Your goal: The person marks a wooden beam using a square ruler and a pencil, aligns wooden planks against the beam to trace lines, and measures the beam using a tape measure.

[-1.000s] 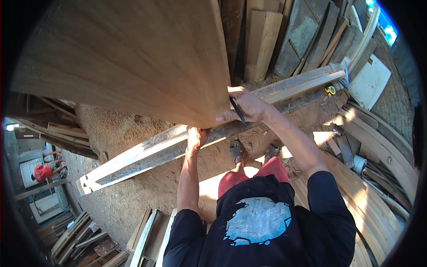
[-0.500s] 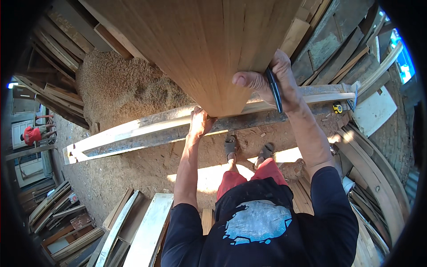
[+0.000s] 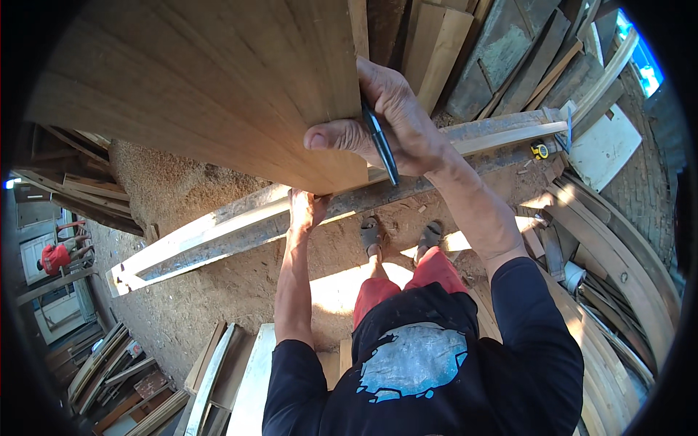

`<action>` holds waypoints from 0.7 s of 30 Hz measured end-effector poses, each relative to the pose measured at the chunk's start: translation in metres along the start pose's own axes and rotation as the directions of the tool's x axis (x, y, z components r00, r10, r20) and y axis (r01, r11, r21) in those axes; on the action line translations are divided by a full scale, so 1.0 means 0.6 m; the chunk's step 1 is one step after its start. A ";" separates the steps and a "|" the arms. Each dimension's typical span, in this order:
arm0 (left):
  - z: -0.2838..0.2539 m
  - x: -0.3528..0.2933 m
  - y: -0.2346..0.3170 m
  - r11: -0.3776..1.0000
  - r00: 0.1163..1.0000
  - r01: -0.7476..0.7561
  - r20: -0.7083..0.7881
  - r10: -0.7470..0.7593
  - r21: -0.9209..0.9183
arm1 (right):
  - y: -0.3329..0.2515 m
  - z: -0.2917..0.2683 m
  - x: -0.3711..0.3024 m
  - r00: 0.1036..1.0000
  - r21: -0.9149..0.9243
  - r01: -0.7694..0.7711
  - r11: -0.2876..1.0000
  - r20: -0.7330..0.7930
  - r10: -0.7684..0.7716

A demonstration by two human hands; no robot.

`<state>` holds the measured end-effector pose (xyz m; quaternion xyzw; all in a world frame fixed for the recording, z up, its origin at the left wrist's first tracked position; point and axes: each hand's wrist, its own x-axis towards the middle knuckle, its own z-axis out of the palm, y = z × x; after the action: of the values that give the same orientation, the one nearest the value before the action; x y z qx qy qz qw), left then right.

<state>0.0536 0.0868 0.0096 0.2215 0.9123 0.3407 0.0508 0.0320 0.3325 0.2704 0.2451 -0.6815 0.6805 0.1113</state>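
Observation:
A wide brown wooden board (image 3: 211, 80) fills the upper left and rises toward the camera. My right hand (image 3: 403, 123) clasps its right edge, thumb on the face and fingers behind. The same hand carries a black pen (image 3: 379, 142) between thumb and fingers. At the board's low end, my left hand (image 3: 304, 212) is closed round the bottom edge, its fingertips partly hidden. Beneath the board, a pale wood strip (image 3: 211, 231) lies along a long narrow grey-brown bench (image 3: 174, 263).
A yellow tape measure (image 3: 539, 150) rests near the bench's right end. Sawdust (image 3: 160, 178) is heaped beyond the bench. Planks (image 3: 436, 51) lean at the back, and curved timbers (image 3: 618, 269) lie at right. Far left is another person in a red shirt (image 3: 54, 259).
The board has swung leftward in view and turned more of its broad face to me. Both hands have moved left with it, still gripping; the pen remains in my right hand.

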 end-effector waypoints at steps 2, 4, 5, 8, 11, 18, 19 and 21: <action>0.007 -0.004 -0.010 0.999 0.998 -0.024 -0.054 0.026 0.038 | -0.004 0.001 -0.001 1.000 0.021 -0.004 1.000 0.001 0.004; 0.010 -0.003 -0.010 1.000 0.999 0.006 -0.039 -0.006 0.011 | -0.005 0.001 -0.005 1.000 0.041 -0.010 0.999 0.005 0.010; 0.010 -0.002 -0.011 0.999 0.999 0.037 -0.025 -0.037 -0.018 | -0.005 0.000 -0.008 0.999 0.056 -0.036 0.998 0.007 0.036; 0.019 -0.008 -0.031 0.996 0.998 0.063 -0.015 -0.064 -0.061 | -0.015 0.006 -0.010 0.998 0.065 -0.058 0.996 -0.005 0.058; 0.019 -0.009 -0.035 0.988 0.996 0.090 0.035 -0.086 -0.128 | -0.016 0.006 -0.016 0.994 0.067 -0.108 0.992 0.008 0.108; -0.001 -0.038 -0.052 0.951 0.992 0.092 0.056 -0.114 0.296 | 0.003 -0.006 -0.034 1.000 -0.188 0.001 0.982 0.031 0.005; -0.008 -0.043 -0.053 0.953 0.997 0.075 -0.023 -0.071 0.295 | 0.003 -0.003 -0.036 0.999 -0.198 0.013 0.980 0.048 -0.003; -0.015 -0.052 -0.057 0.944 0.991 0.137 -0.050 -0.128 0.301 | 0.003 0.006 -0.038 0.995 -0.075 -0.042 0.996 -0.090 0.035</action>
<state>0.0666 0.0447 -0.0073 0.1598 0.9673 0.1955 0.0253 0.0515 0.3334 0.2578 0.1972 -0.7063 0.6658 0.1376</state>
